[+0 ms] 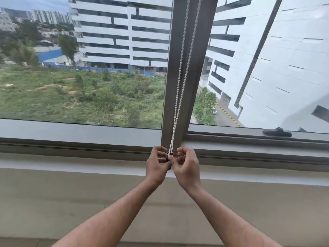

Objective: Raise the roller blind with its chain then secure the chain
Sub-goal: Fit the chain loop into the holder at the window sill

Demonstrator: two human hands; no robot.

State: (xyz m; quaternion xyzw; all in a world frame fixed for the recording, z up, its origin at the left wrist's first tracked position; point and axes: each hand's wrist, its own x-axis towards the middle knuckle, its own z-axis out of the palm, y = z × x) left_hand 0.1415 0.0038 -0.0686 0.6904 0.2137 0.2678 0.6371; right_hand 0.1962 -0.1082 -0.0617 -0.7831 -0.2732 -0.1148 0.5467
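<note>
Bead chain hangs as a doubled loop down the front of the window mullion, long axis near vertical, leaning slightly right toward the top. Its bottom end sits at the mullion's foot, at a small ring-like clip with a dark piece just below; what that piece is cannot be told. Left hand and right hand meet directly under the mullion, both curled, fingertips pinched at the loop's bottom end and clip. Left looks marginally nearer the clip. Blind not in view, glass uncovered, so likely raised; securing step underway. Window handle lies well right of the mullion.
</note>
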